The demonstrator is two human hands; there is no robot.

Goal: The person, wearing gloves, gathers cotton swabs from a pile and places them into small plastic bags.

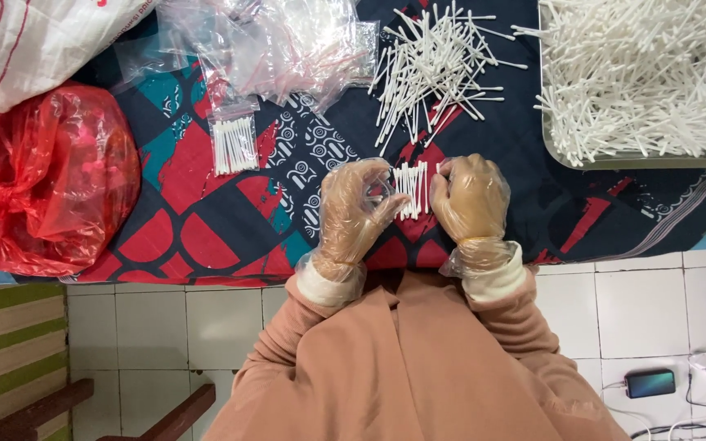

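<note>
Both hands wear thin clear plastic gloves. My right hand (471,198) is closed around a small bundle of white cotton swabs (412,186), held upright over the patterned cloth (206,220). My left hand (356,211) pinches a small clear plastic bag at the bundle's left side, its fingers touching the swabs. A loose pile of swabs (433,65) lies on the cloth just beyond my hands. A filled small bag of swabs (234,144) lies to the left.
A metal tray (561,151) heaped with swabs sits at top right. Empty clear bags (288,45) lie at top centre. A red plastic bag (42,180) and a white sack (26,49) are at left. A phone (650,382) lies on the tiled floor.
</note>
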